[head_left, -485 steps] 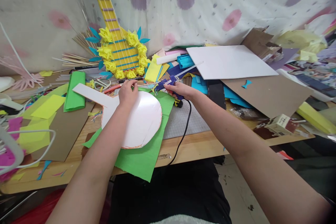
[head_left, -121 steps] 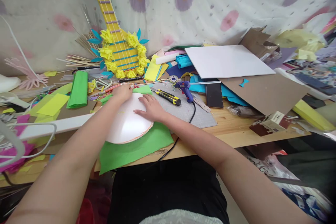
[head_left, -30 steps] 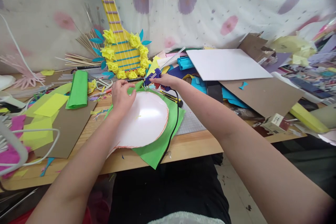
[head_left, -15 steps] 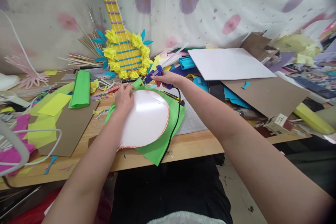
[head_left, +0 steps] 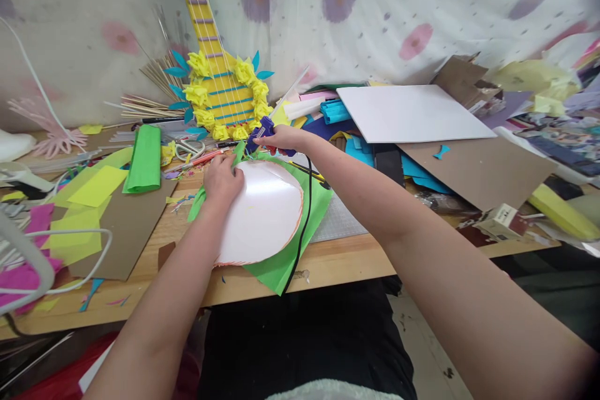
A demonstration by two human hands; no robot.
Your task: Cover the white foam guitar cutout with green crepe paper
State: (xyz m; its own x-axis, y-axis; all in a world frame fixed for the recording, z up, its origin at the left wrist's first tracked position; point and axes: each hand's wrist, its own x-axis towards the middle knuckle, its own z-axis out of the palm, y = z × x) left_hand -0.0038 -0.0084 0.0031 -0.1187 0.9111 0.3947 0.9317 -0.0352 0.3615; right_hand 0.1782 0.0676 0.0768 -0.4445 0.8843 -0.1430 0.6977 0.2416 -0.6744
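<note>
My right hand [head_left: 282,138] grips a blue glue gun [head_left: 261,132], a clear glue stick jutting from its back and a black cord trailing down. Its nozzle is by the far edge of a rounded white board [head_left: 262,219] with an orange-marked rim. Beneath the board, green paper [head_left: 281,272] sticks out on several sides, and a strip of it stands up at the far edge. On the board's left far edge lies my left hand [head_left: 223,179], thumb and fingers apart, touching the board beside the raised green paper. The fingertips are partly hidden.
A yellow paper guitar [head_left: 228,97] with yellow flowers leans at the back. A yellow cutter [head_left: 322,182] lies on a grey cutting mat [head_left: 340,222]. A green paper roll [head_left: 143,159] and scissors [head_left: 190,150] are to the left, a white panel [head_left: 412,114] and cardboard [head_left: 482,175] to the right.
The glue gun in my right hand has moved left, toward my left hand. The thumb of my left hand has come down onto the board, its fingers more spread.
</note>
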